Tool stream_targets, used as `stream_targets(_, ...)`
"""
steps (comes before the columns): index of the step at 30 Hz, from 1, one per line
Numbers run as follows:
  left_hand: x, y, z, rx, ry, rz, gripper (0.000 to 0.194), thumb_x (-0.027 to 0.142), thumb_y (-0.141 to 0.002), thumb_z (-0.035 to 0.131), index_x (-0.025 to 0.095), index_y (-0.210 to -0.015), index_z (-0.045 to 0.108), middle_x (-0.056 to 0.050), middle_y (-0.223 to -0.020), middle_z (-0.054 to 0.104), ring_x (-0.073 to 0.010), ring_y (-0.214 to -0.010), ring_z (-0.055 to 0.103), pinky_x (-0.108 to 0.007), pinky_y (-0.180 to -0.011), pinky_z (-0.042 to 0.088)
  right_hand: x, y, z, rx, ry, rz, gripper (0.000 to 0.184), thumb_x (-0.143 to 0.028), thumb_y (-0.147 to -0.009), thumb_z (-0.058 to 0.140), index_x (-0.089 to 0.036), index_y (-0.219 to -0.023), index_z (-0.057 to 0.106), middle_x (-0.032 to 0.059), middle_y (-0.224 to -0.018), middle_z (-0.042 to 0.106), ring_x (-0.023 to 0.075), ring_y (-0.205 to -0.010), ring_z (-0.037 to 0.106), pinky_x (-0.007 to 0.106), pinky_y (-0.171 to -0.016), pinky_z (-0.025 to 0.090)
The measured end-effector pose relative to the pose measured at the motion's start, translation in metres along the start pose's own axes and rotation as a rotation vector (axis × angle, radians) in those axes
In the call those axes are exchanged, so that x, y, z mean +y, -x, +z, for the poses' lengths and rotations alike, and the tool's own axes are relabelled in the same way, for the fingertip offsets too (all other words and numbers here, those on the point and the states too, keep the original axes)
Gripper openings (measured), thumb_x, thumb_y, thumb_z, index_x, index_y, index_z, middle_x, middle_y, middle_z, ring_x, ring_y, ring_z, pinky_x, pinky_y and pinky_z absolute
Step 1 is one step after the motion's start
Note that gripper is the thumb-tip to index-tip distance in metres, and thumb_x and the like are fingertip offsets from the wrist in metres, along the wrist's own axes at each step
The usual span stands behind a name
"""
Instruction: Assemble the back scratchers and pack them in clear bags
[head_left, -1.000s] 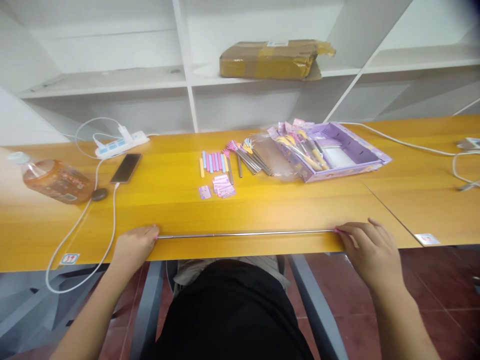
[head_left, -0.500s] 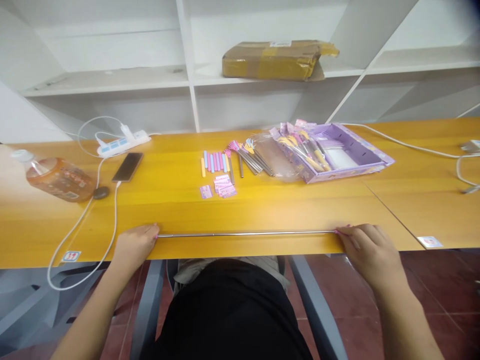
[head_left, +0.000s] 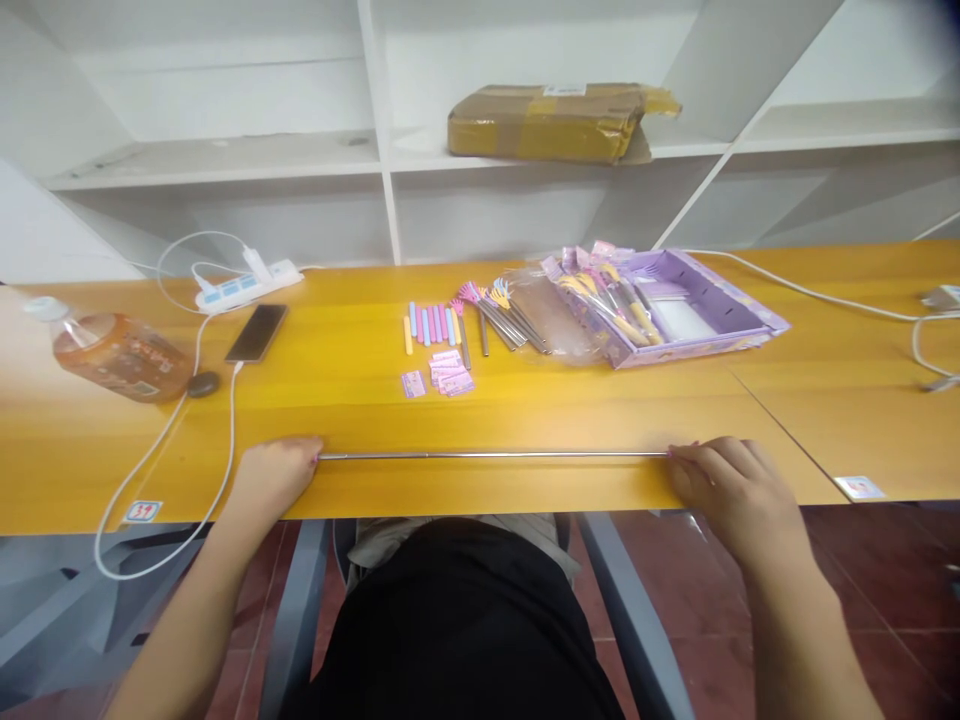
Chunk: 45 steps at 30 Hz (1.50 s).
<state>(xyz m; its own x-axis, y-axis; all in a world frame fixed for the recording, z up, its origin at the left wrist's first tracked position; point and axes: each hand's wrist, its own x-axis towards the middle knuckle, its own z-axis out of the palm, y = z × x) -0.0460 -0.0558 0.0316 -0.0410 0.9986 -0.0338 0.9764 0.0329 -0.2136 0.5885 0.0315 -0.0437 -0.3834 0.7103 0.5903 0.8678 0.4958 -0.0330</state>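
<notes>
A thin silver telescopic rod point(head_left: 495, 455) stretches level across the front of the table, drawn out long. My left hand point(head_left: 277, 475) is closed round its thicker left end. At the far right end my right hand point(head_left: 739, 490) pinches the tip, and whatever sits inside the fingers is hidden. Beyond the rod lie several metal-stemmed back scratchers point(head_left: 510, 318) with pink, yellow and blue claw heads. Beside them is a row of pink, blue and yellow tubes point(head_left: 433, 325), with small purple printed cards point(head_left: 450, 373) nearer to me.
A purple box point(head_left: 697, 345) holds bagged scratchers, with clear plastic wrap point(head_left: 566, 315) beside it. To the left are a bottle point(head_left: 124, 355), a phone point(head_left: 257, 333), a power strip point(head_left: 247, 288) and a loose white cable point(head_left: 231, 440). A taped carton point(head_left: 547, 125) rests on the shelf.
Both hands and the extended rod have moved slightly away from me, up the table. The grip at each end stays the same, and the other things lie as before.
</notes>
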Motion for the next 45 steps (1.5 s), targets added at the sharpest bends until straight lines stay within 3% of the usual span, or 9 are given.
stream_targets(2,0.007,-0.002,-0.002,-0.033,-0.007,0.01,0.028,0.021,-0.098,0.052,0.022,-0.086,0.077,-0.011,-0.081,0.082,-0.0306,-0.08,0.08,-0.029,-0.062,0.048,-0.007,-0.008,0.001,0.007,-0.005,-0.031,0.007,-0.023,-0.106,0.069,-0.024,-0.11,0.074,0.0067,-0.094,0.07,0.0252,-0.089,0.062,0.038,-0.084,0.052)
stream_targets(4,0.025,-0.004,-0.005,-0.058,-0.017,0.054,0.029,0.019,-0.1,0.051,0.021,-0.091,0.079,-0.014,-0.088,0.083,-0.0341,-0.085,0.082,-0.033,-0.065,0.052,-0.03,-0.023,0.007,-0.003,-0.07,-0.104,0.01,-0.019,-0.106,0.067,-0.023,-0.113,0.073,0.0072,-0.097,0.069,0.0243,-0.089,0.061,0.037,-0.081,0.051)
stream_targets(9,0.096,-0.007,-0.025,-0.148,0.058,0.182,0.031,0.012,-0.102,0.05,0.018,-0.101,0.08,-0.018,-0.089,0.083,-0.0376,-0.086,0.084,-0.04,-0.07,0.06,-0.13,-0.074,0.026,-0.082,-0.145,-0.302,0.016,-0.01,-0.109,0.057,-0.02,-0.105,0.069,0.007,-0.088,0.061,0.0249,-0.083,0.051,0.037,-0.075,0.043)
stream_targets(12,0.126,-0.01,-0.037,-0.175,0.108,0.215,0.03,0.008,-0.101,0.05,0.015,-0.105,0.079,-0.019,-0.094,0.083,-0.0377,-0.089,0.084,-0.043,-0.074,0.063,-0.174,-0.094,0.024,-0.053,-0.086,-0.346,0.021,-0.008,-0.111,0.052,-0.019,-0.104,0.068,0.0078,-0.088,0.059,0.0258,-0.084,0.048,0.038,-0.077,0.039)
stream_targets(15,0.144,-0.014,-0.043,-0.213,0.145,0.21,0.031,0.01,-0.104,0.048,0.015,-0.108,0.079,-0.02,-0.098,0.083,-0.038,-0.092,0.084,-0.046,-0.078,0.066,-0.196,-0.104,0.015,-0.036,-0.05,-0.378,0.02,-0.01,-0.112,0.052,-0.018,-0.105,0.069,0.0086,-0.089,0.058,0.0269,-0.085,0.047,0.039,-0.076,0.036)
stream_targets(20,0.162,-0.019,-0.048,-0.314,0.122,0.229,0.031,0.005,-0.101,0.05,0.013,-0.111,0.078,-0.02,-0.101,0.083,-0.0388,-0.093,0.084,-0.049,-0.079,0.067,-0.226,-0.101,0.011,-0.092,-0.082,-0.422,0.028,-0.007,-0.11,0.051,-0.019,-0.09,0.065,0.008,-0.086,0.056,0.0255,-0.081,0.043,0.039,-0.074,0.032)
stream_targets(24,0.163,-0.021,-0.049,-0.3,0.095,0.29,0.029,0.006,-0.102,0.05,0.013,-0.109,0.078,-0.019,-0.101,0.083,-0.0367,-0.094,0.084,-0.046,-0.082,0.067,-0.234,-0.095,0.02,-0.141,-0.187,-0.325,0.026,-0.01,-0.112,0.054,-0.018,-0.09,0.065,0.0081,-0.088,0.058,0.0243,-0.082,0.045,0.037,-0.075,0.033)
stream_targets(30,0.155,-0.022,-0.044,-0.283,0.09,0.282,0.029,0.015,-0.107,0.05,0.014,-0.109,0.078,-0.018,-0.102,0.083,-0.0334,-0.092,0.084,-0.042,-0.082,0.065,-0.229,-0.09,0.033,-0.046,-0.264,-0.312,0.029,-0.014,-0.115,0.053,-0.019,-0.09,0.066,0.0059,-0.083,0.057,0.0232,-0.081,0.044,0.037,-0.075,0.032)
stream_targets(45,0.156,-0.022,-0.035,-0.229,0.111,0.289,0.028,0.016,-0.107,0.05,0.016,-0.105,0.078,-0.016,-0.099,0.084,-0.0348,-0.09,0.083,-0.041,-0.075,0.063,-0.226,-0.096,0.022,-0.058,-0.244,-0.295,0.029,-0.018,-0.114,0.056,-0.02,-0.087,0.065,0.0049,-0.082,0.058,0.0231,-0.082,0.045,0.037,-0.08,0.034)
